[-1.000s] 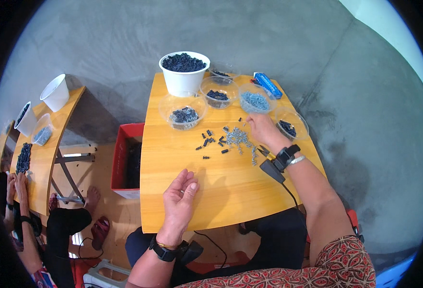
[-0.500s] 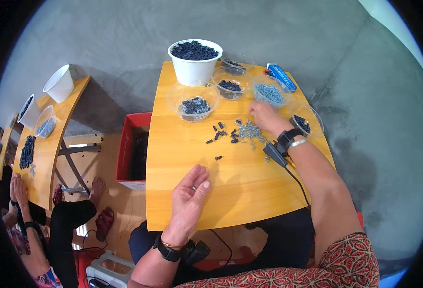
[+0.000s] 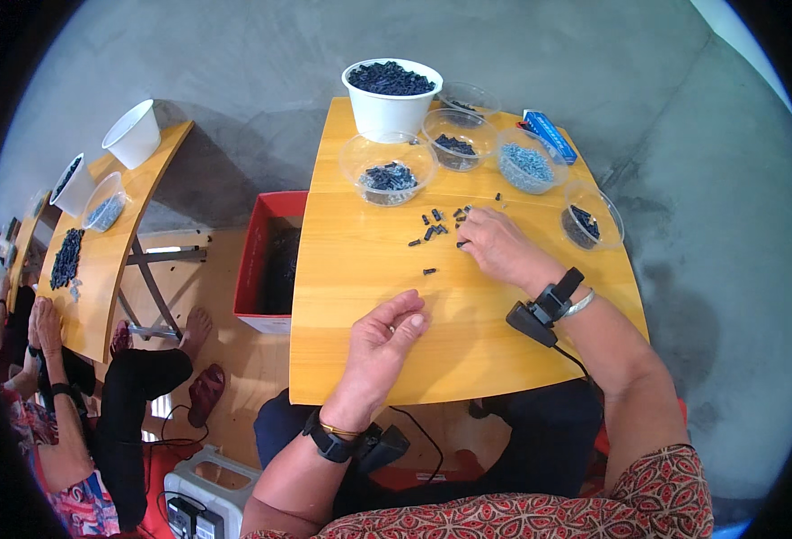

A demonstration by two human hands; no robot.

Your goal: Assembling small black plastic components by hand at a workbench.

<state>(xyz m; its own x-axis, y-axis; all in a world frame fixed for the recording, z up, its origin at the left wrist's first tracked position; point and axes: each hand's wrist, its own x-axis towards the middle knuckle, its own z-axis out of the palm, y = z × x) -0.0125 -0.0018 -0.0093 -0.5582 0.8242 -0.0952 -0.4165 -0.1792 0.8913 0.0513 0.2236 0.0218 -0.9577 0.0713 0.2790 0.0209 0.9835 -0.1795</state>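
My right hand (image 3: 504,250) is low over the table, fingertips pinched among small black plastic plugs (image 3: 436,231). A dark bit shows at its fingertips, but what it grips is hidden. The hand covers the place of the loose screw pile. Nearer me, my left hand (image 3: 382,346) hovers palm inward, fingers loosely bent and thumb apart, with nothing visible in it. A single black plug (image 3: 429,270) lies just beyond it. Behind the plugs is a clear bowl (image 3: 387,169) of mixed black plugs and screws. Another clear tub (image 3: 528,163) holds silvery screws.
At the back stand a white bucket (image 3: 390,108) full of black plugs, a clear bowl (image 3: 457,142) of plugs and a blue box (image 3: 550,136). A clear tub (image 3: 591,217) sits at the right edge. Left are a red bin (image 3: 257,247) and a co-worker's table (image 3: 100,296).
My right hand has moved from beside the screw tub leftward and nearer, over the loose screws. My left hand keeps its bent pose. The whole view has shifted slightly.
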